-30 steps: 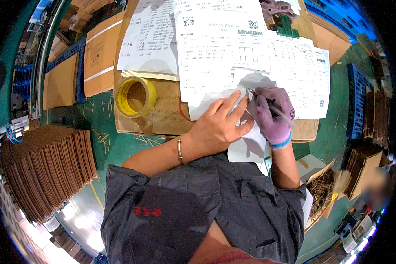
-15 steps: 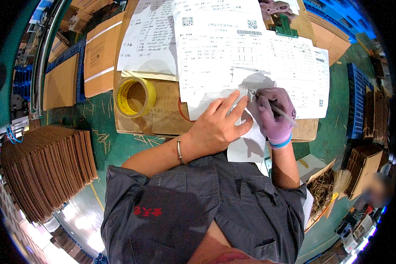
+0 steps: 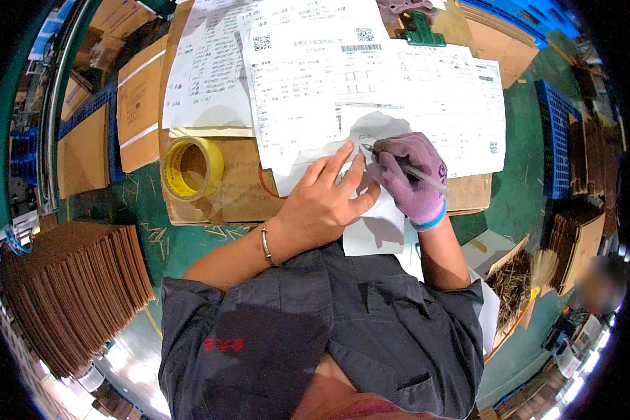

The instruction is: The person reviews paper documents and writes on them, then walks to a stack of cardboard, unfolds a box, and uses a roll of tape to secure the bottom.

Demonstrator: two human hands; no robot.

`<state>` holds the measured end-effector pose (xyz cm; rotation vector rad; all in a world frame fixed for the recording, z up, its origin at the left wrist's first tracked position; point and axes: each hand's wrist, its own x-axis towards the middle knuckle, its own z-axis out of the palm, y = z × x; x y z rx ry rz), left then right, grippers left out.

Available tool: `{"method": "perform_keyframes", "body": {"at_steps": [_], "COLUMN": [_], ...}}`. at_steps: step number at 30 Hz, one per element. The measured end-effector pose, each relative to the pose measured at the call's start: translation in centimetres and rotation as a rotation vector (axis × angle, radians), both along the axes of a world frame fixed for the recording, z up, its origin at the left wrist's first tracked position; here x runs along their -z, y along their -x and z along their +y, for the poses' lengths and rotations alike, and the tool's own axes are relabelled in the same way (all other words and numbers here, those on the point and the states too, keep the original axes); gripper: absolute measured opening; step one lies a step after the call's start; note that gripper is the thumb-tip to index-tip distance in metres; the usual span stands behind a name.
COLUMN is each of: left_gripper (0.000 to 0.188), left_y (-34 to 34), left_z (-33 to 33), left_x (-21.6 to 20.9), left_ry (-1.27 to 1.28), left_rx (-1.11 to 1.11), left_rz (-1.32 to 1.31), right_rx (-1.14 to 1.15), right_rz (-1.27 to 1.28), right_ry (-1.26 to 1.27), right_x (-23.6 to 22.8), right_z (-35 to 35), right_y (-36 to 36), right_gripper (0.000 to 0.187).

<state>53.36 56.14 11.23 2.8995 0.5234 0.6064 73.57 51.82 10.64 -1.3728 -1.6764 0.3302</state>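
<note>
Printed paper forms [image 3: 301, 91] lie overlapped on a brown cardboard surface [image 3: 241, 199] in front of me. My bare left hand [image 3: 325, 192], with a bracelet at the wrist, rests flat on the lower sheet, its fingers spread. Close to its fingertips, my right hand [image 3: 409, 171] in a light purple glove grips a pen [image 3: 427, 180]. The pen's tip meets the paper, or nearly so; a shadow falls around it. Left of the papers stands a roll of yellow tape [image 3: 214, 168]. A green clip [image 3: 421, 31] sits at the top of the right-hand sheets.
A tall stack of cardboard sheets [image 3: 77, 294] stands at the left, with flat cartons [image 3: 140, 105] beyond it. To the right are a blue pallet [image 3: 554, 140] and a container of brown scraps [image 3: 511, 297]. Thin scraps litter the green floor [image 3: 154, 203].
The whole view has shifted, so the papers, tape and hands sit farther left in the picture. My left hand stays spread on the sheet and my right keeps its grip on the pen.
</note>
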Motion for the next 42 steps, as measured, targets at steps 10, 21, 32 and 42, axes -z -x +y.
{"method": "perform_keyframes", "body": {"at_steps": [10, 21, 32, 42], "left_gripper": [0.03, 0.031, 0.032, 0.032], "left_y": [0.28, 0.16, 0.09, 0.33], "left_z": [-0.04, -0.22, -0.11, -0.01], "left_x": [0.39, 0.4, 0.44, 0.22], "left_ry": [0.013, -0.007, 0.01, -0.006], "left_rx": [0.016, -0.016, 0.001, -0.001], "left_rz": [0.045, 0.053, 0.051, 0.049], "right_rx": [0.021, 0.065, 0.09, 0.151], "right_rz": [0.019, 0.043, 0.104, 0.161], "right_ry": [0.085, 0.046, 0.009, 0.117], "right_x": [-0.22, 0.25, 0.44, -0.02], "right_z": [-0.34, -0.38, -0.6, -0.89], "right_y": [0.14, 0.04, 0.02, 0.43], "right_gripper": [0.017, 0.018, 0.02, 0.026]}}
